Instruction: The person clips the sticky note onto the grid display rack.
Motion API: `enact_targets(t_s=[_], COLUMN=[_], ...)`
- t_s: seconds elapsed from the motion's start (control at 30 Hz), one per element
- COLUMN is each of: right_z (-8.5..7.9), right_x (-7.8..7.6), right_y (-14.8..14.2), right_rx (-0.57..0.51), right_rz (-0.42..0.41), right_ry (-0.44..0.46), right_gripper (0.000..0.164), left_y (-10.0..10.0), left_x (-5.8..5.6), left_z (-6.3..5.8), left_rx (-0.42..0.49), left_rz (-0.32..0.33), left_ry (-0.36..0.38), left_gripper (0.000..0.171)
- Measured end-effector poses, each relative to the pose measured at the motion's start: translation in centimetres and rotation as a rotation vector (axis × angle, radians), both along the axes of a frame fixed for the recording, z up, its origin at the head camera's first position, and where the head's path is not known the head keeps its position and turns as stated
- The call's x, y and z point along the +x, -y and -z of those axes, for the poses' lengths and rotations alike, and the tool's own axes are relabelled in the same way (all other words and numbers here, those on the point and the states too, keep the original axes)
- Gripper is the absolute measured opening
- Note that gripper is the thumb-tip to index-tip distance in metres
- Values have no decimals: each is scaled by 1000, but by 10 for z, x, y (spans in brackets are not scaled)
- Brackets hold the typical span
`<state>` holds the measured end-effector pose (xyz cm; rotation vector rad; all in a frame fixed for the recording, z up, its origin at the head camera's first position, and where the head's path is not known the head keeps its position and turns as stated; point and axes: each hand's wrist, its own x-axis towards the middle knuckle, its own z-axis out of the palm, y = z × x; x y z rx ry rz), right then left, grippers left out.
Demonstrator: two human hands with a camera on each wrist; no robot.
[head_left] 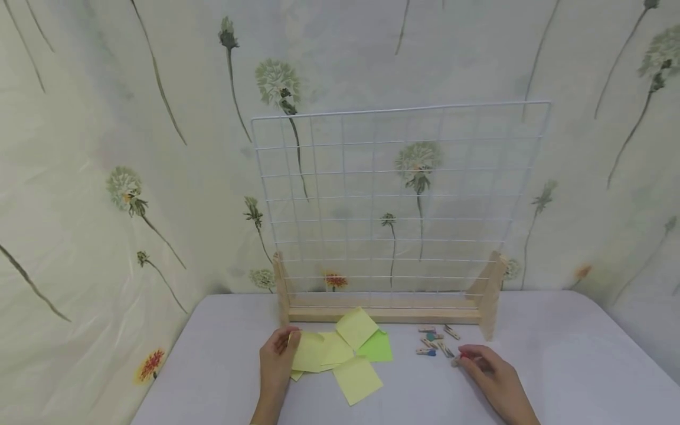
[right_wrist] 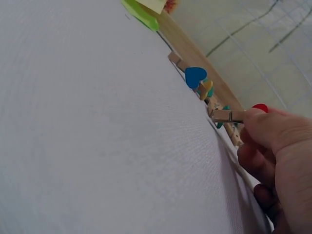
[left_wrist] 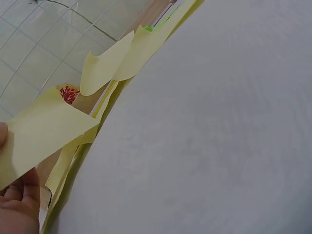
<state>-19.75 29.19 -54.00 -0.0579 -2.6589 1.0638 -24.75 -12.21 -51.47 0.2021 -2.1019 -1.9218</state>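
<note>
My left hand (head_left: 277, 358) pinches a yellow sticky note (head_left: 306, 352) at its left edge; the left wrist view shows this note (left_wrist: 44, 134) raised, thumb on one face and curled fingers behind. Several more yellow notes (head_left: 358, 379) and a green one (head_left: 376, 347) lie loosely spread to its right. Between thumb and forefinger, my right hand (head_left: 491, 375) holds a small wooden clothespin (right_wrist: 228, 115) with a red decoration, its free end pointing away from the fingers. Close by lies a group of similar clothespins (head_left: 427, 352), some with blue, green or yellow hearts (right_wrist: 195, 77).
Behind the notes stands a white wire grid panel (head_left: 373, 195) in a wooden stand (head_left: 382, 315). Its right foot (head_left: 491, 301) rises just beyond the clothespins. A white cloth covers the table (head_left: 552, 342). Curtain-like sheeting with dandelion prints (head_left: 127, 106) surrounds the back and left.
</note>
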Motion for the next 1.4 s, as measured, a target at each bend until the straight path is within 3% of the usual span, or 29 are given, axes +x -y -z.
enact_targets(t_s=[0.17,0.47,0.67,0.97,1.2,1.4], right_z=[-1,2,0,0,1,1], right_x=[-2,-4,-3,-2,0,0], right_y=[1,0,0,1,0,-1], right_rx=[-7,10,5,-15,-32,-25], right_rz=[-4,-14,-3,9,26,38], right_ry=[6,-74,-31,3,-55,-32], right_gripper=[25,21,24,29,23,25], left_y=[2,-1,-3,-7,-7,-8], left_x=[-5,-8,-8,-12,-22,-28], left_z=[11,13,14,9,1,-5], left_rx=[31,43,42,17,8,-6], left_rz=[3,-1,1,17,33,15], left_ry=[1,-3,-17,-96,-184,-199], left_gripper=[26,26,27,24,22,22])
